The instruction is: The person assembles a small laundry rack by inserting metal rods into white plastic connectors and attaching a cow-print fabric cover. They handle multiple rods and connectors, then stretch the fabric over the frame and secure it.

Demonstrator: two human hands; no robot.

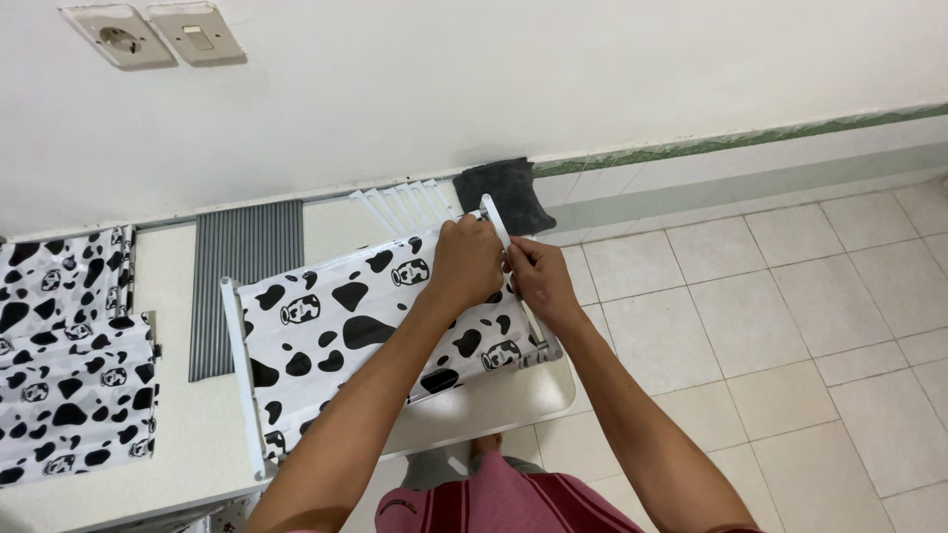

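A cow-patterned black-and-white fabric panel [336, 331] lies stretched on a small white table [494, 405], with a white bar [242, 380] along its left end. My left hand [464, 262] presses on the panel's right end. My right hand [538, 281] pinches a white plastic strip [496, 222] at that same right edge, beside a thin metal rod [538, 345]. Both hands touch each other there.
Several loose white strips [405, 202] and a dark grey cloth [504, 192] lie by the wall. A bundle of grey rods [242, 281] and stacked cow-patterned panels [69, 365] sit at the left. White floor tiles [770, 336] spread right; two wall sockets [148, 35] hang above.
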